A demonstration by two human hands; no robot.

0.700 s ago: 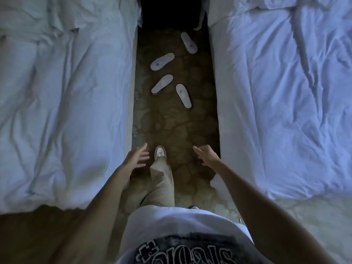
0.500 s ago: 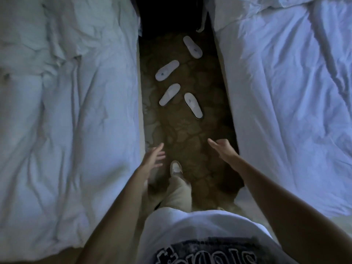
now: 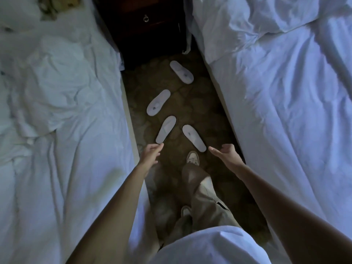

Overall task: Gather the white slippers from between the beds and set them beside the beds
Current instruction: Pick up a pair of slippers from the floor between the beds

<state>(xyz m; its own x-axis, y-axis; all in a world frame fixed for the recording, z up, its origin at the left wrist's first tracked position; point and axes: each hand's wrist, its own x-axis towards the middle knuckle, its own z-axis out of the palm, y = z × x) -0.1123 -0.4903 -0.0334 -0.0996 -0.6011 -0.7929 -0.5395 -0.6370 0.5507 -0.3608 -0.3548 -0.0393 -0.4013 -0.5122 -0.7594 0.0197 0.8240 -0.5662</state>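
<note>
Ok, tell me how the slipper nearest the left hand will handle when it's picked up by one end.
The slipper nearest the left hand looks thin and flat on the carpet, so it will probably droop if lifted by one end. Being that slim, it is likely very light. It lies flat with nothing round about it, so it should slide rather than roll if the left hand nudges it.

The four slippers (image 3: 166, 129) look like thin matt white cloth, smooth on top. Around them the carpet (image 3: 192, 103) is dull and patterned — no shine. Left of the carpet, the bed (image 3: 62, 130) is covered in soft, creased white cloth; right of it, the other bed (image 3: 285, 111) likewise. Beyond the carpet stands a nightstand (image 3: 150, 29) of dark, faintly glossy wood — with a metal ring pull (image 3: 146, 18).
</note>
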